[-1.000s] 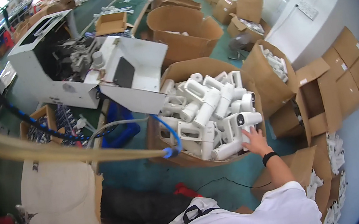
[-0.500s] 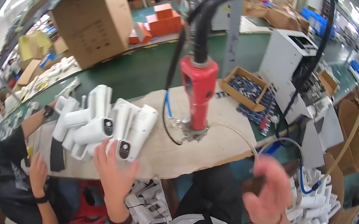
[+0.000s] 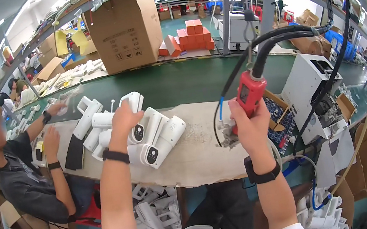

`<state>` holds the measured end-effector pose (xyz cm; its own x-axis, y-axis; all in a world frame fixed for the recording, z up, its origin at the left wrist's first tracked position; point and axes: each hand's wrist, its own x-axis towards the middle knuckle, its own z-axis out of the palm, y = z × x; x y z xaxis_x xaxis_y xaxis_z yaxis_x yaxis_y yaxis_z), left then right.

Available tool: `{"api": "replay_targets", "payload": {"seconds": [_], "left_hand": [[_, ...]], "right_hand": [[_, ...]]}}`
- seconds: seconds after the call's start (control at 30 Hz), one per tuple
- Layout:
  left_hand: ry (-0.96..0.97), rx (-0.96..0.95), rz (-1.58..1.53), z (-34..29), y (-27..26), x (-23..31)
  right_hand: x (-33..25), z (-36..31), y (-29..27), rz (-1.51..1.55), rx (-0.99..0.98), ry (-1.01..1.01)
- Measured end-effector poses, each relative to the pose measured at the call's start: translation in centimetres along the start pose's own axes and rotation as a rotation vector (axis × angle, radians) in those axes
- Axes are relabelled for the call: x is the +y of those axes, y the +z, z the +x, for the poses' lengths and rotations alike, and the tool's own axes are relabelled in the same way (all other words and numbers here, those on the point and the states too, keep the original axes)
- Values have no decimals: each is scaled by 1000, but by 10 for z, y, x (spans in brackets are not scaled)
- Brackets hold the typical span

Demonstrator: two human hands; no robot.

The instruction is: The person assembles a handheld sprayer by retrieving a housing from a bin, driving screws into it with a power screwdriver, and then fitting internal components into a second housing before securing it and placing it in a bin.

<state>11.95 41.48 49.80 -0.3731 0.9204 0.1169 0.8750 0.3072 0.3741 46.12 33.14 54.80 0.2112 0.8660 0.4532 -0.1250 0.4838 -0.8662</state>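
A heap of white plastic security cameras [image 3: 162, 131], some with black lens faces, lies on the beige-covered bench [image 3: 201, 170]. My left hand [image 3: 126, 118] reaches into the heap with its fingers closed around the upper end of one white camera [image 3: 132, 100]. That camera still lies against the others. My right hand [image 3: 254, 123] is wrapped round a red power screwdriver [image 3: 251, 91], which hangs from thick black cables. The screwdriver's metal nose [image 3: 229, 140] points down toward the bench, tilted, and stands apart from the cameras.
A co-worker [image 3: 23, 174] sits at the left, arms over the bench. Behind runs a green conveyor [image 3: 188, 78] with a large cardboard box [image 3: 127, 33] beyond it. A screw tray [image 3: 277, 110] and grey machine [image 3: 307, 92] stand right. White parts fill a bin [image 3: 157, 212] below.
My left hand has moved forward onto a white camera. My right hand has risen and grasped the red screwdriver, which now tilts. The view has shifted, showing more of the background.
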Motion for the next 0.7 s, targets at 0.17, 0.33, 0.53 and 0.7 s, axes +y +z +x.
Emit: {"api": "replay_targets", "payload": {"seconds": [0.17,0.33,0.53,0.7], "left_hand": [[-67,-146,186,15,-8,9],[111,41,113,-30,-61,39],[1093,66,278,-156,-69,93],[1446,-192,235,-210,13,80]], "right_hand": [[-17,-5,-29,-66,101,13],[-41,-3,-50,-233,165,-29],[-75,0,-83,-237,142,26],[-88,-1,-78,-137,187,-111]]}}
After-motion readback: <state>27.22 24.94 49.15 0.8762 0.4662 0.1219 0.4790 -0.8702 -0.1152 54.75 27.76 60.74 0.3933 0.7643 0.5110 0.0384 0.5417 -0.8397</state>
